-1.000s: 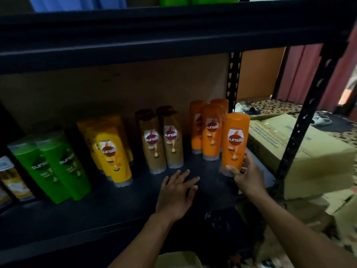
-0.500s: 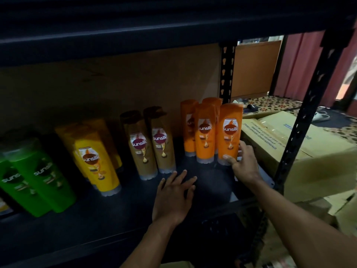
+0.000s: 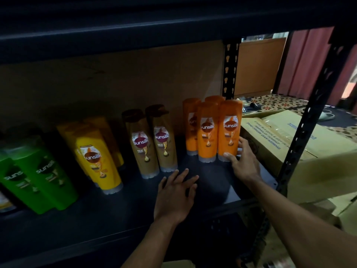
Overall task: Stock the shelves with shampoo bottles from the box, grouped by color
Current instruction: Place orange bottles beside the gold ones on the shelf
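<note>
Upside-down Sunsilk bottles stand grouped by color on a black shelf [image 3: 116,213]: green bottles [image 3: 44,176] at the left, yellow bottles [image 3: 96,153], two brown bottles [image 3: 152,144], then several orange ones. My right hand [image 3: 242,163] grips the base of the rightmost orange bottle [image 3: 229,130], thumb in front and fingers behind it; the bottle stands upright beside the other orange bottles [image 3: 206,132]. My left hand [image 3: 175,192] rests flat on the shelf in front of the brown bottles, fingers spread, holding nothing.
A closed cardboard box [image 3: 301,151] lies right of the shelf behind a black perforated upright [image 3: 307,124]. The shelf above [image 3: 154,29] hangs low overhead. A rear upright [image 3: 229,68] stands behind the orange group. Patterned floor and red curtains lie beyond.
My right hand has slid the orange bottle back and left until it stands against the other orange bottles. My left hand has stayed flat on the shelf.
</note>
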The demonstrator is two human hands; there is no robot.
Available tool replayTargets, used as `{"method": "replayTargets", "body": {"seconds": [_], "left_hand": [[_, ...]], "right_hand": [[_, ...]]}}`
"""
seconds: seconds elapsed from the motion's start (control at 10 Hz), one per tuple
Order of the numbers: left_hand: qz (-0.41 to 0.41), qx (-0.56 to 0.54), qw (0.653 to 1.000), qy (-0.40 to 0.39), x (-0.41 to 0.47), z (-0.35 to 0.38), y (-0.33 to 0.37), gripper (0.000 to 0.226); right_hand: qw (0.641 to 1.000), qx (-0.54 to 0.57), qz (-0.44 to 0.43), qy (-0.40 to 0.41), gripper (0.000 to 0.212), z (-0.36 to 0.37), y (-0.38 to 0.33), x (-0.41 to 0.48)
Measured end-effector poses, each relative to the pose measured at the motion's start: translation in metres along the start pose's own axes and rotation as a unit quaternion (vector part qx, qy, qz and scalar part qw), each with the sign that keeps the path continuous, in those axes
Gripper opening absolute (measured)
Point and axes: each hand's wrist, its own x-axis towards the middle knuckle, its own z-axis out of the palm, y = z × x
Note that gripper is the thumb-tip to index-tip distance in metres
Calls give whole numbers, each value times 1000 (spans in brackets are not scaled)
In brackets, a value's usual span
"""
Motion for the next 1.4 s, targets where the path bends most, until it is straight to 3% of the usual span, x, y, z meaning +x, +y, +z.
{"method": "replayTargets", "body": {"seconds": [0.5,0.7,0.8,0.9,1.0,1.1,1.2,1.3,1.4], "left_hand": [[-6,-10,1000,-3,0,-1,1,44],[9,-13,1000,12,-1,-2,1,42],[17,-85,994,65,4,-1,-4,35],[7,-273,947,167,17,2,13,34],[-21,-404,889,213,38,2,47,41],[-32,-430,867,252,66,10,69,56],[-91,-415,868,258,89,18,73,71],[-97,-399,876,252,105,26,69,75],[-101,-380,891,228,113,27,63,79]], "right_hand": [[1000,-22,-8,-16,70,-2,0,-3],[999,17,6,51,78,-6,0,-9],[992,34,-18,119,50,-9,0,-22],[984,33,-47,170,2,-14,0,-30],[986,42,-38,154,8,-19,1,-27],[991,52,-29,116,21,-21,5,-19],[996,70,-19,57,65,-21,7,-10],[996,86,-31,-12,87,-20,5,-3],[993,112,-26,-42,91,-20,4,7]]}}
